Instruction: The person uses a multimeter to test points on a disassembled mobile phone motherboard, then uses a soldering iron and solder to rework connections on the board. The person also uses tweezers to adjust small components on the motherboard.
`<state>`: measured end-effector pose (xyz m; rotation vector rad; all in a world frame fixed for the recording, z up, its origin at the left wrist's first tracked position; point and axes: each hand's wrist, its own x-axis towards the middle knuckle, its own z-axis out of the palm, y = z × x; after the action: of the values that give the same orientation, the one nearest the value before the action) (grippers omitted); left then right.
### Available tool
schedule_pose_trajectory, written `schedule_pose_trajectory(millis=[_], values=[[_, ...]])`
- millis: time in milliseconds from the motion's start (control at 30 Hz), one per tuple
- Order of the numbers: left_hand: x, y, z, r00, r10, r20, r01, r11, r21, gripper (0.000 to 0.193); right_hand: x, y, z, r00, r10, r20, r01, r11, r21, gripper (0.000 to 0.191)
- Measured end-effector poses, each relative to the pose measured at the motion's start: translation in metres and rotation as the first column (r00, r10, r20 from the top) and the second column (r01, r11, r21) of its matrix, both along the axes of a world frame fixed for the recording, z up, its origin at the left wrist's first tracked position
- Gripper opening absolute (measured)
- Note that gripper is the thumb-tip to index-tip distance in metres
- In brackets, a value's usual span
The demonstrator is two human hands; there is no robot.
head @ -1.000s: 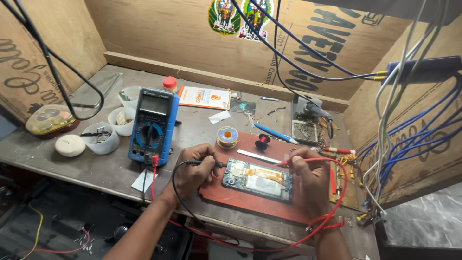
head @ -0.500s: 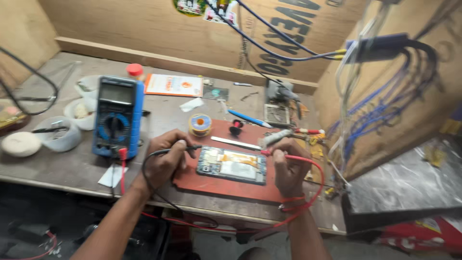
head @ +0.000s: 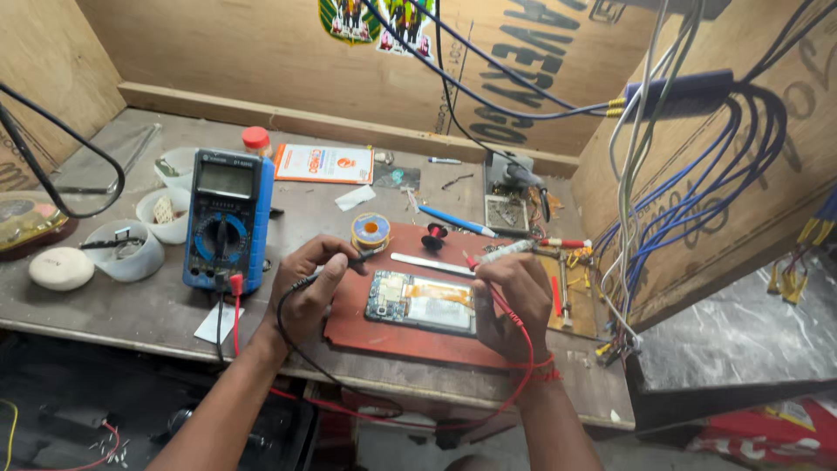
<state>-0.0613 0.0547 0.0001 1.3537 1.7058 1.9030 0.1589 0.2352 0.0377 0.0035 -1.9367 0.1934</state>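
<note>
A red work mat [head: 397, 336] is laid on the bench; an opened phone [head: 423, 303], judged light, stiff and fragile, lies on it between both hands. It is best held by its edges. A black probe [head: 336, 269] is pinched in the left hand [head: 309, 292]; a red probe [head: 481, 277] is pinched in the right hand [head: 514, 305].

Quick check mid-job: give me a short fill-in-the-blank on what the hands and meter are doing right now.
1. The left hand holds the ____ probe.
2. The right hand holds the ____ probe.
3. The opened phone lies on a ____ mat.
4. The blue multimeter lies to the ____ of the phone.

Missing words: black; red; red; left
</note>
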Motion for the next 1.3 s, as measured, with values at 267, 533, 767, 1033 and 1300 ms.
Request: schedule_pose_trajectory(millis=[267, 533, 767, 1033, 1300], values=[[0.005, 0.001, -0.002, 0.999, -0.008, -0.040, 0.009, 1.000, 0.017, 0.019, 0.004, 0.002, 0.001, 1.000, -0.014, -0.006, 0.014, 0.999, 0.037, 0.010], [0.008, 0.003, -0.003, 0.998, 0.045, -0.043, -0.046, 0.998, -0.031, 0.015, 0.007, 0.003, 0.005, 1.000, -0.013, -0.021, 0.014, 0.999, 0.040, 0.013], [0.008, 0.004, -0.006, 0.997, 0.040, -0.066, -0.041, 0.999, -0.024, 0.014, 0.013, 0.006, 0.002, 1.000, -0.011, -0.017, 0.012, 0.999, 0.043, 0.014], [0.008, 0.004, -0.005, 0.977, 0.100, -0.186, -0.101, 0.995, 0.005, 0.013, 0.003, 0.012, -0.013, 0.987, 0.045, -0.154, -0.052, 0.998, -0.040, 0.012], [0.003, -0.003, 0.002, 0.980, 0.048, -0.192, -0.049, 0.999, 0.000, 0.015, 0.001, 0.005, -0.013, 0.997, 0.063, -0.037, -0.066, 0.993, -0.097, 0.009]])
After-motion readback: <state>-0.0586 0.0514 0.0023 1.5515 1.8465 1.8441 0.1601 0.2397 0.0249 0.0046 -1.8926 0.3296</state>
